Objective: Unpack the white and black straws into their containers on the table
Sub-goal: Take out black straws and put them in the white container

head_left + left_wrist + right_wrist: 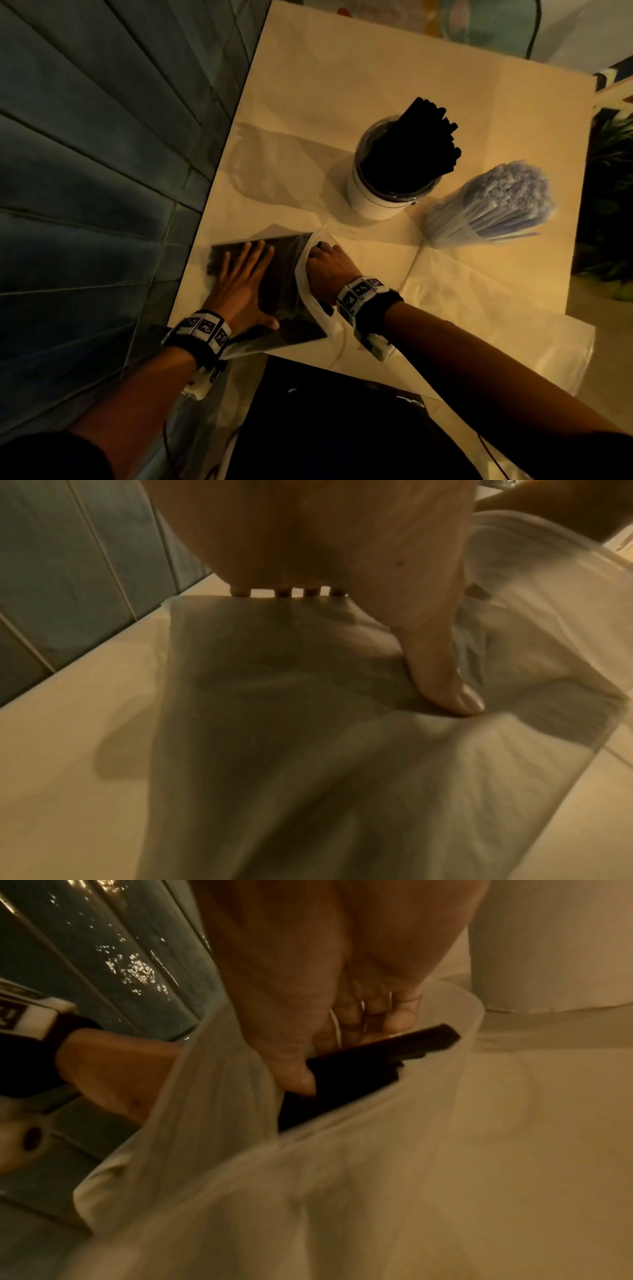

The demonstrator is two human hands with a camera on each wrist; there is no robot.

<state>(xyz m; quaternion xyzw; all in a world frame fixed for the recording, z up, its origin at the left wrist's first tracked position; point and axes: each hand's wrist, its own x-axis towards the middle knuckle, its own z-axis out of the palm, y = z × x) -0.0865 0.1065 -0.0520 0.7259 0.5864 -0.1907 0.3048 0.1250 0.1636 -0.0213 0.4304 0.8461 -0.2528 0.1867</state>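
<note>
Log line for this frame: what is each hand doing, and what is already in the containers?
left hand: flat on bag | right hand: gripping black straws in bag mouth | white container: black straws | white straws: upright beside

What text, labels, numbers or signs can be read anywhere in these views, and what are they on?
No readable words, brands or numbers appear in any view.
Left wristband: black-and-white square marker patterns, not letters.
Right wristband: the same kind of marker patterns; nothing readable.
White container of black straws: no label visible.
Plastic bag of black straws: plain, no print visible.
</note>
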